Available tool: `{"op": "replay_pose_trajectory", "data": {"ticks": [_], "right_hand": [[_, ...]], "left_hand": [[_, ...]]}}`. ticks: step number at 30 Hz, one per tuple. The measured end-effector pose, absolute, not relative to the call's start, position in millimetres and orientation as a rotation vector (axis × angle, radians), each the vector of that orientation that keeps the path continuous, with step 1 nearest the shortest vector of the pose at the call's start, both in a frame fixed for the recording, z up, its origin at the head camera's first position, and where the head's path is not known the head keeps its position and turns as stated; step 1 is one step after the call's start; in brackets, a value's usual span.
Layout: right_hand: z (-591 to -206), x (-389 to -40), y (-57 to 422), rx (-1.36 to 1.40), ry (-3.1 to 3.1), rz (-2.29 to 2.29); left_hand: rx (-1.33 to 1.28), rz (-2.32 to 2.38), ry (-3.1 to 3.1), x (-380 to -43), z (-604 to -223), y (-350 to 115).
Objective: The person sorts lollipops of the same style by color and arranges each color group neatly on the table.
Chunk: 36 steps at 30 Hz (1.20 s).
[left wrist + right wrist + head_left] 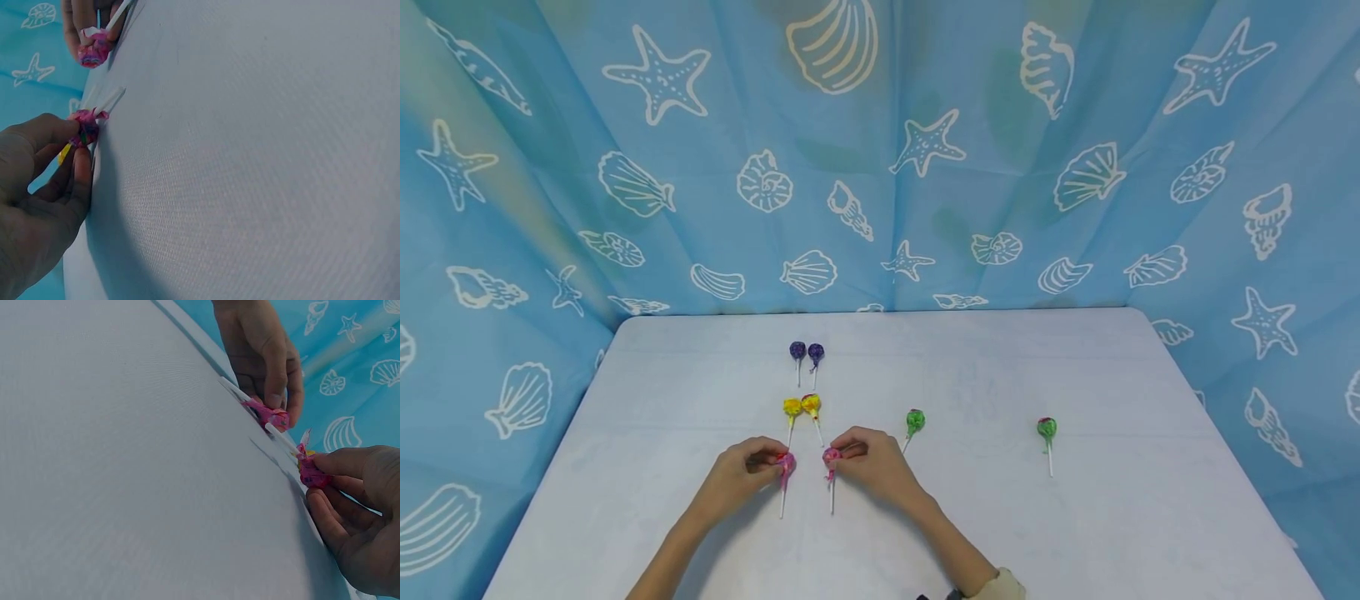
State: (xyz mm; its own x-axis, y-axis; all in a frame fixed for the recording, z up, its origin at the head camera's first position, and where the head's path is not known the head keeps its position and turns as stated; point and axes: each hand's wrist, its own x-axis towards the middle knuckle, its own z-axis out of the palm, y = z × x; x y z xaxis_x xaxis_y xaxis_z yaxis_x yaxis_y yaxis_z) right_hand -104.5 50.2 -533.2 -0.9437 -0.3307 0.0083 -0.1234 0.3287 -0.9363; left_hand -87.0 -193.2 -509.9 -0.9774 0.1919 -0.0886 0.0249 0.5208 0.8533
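Between thumb and fingers my left hand (737, 475) pinches the head of a pink lollipop (786, 463), its white stick pointing toward me. To its right, my right hand (877, 468) pinches a second pink lollipop (831, 456) the same way, with a small gap between the two. Both hands are low at the white table, and the left wrist view shows the left hand's pink lollipop (85, 128) close up. Just behind them lie two yellow lollipops, the left one (792, 407) and the right one (811, 404), heads touching.
Farther back, two purple lollipops (797, 350) lie side by side. One green lollipop (915, 420) lies just beyond the right hand, another green lollipop (1047, 429) farther right. A blue curtain (850, 167) with shell prints hangs behind the white table (1150, 517).
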Motion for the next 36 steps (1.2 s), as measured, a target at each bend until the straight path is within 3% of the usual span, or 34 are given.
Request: {"op": "replay_pose_trajectory", "data": {"ticks": [36], "right_hand": [[-525.9, -105.1, 28.6, -0.465, 2.454, -1.615]], "left_hand": [[0.205, 1.452, 2.585, -86.3, -507.5, -192.9]]}}
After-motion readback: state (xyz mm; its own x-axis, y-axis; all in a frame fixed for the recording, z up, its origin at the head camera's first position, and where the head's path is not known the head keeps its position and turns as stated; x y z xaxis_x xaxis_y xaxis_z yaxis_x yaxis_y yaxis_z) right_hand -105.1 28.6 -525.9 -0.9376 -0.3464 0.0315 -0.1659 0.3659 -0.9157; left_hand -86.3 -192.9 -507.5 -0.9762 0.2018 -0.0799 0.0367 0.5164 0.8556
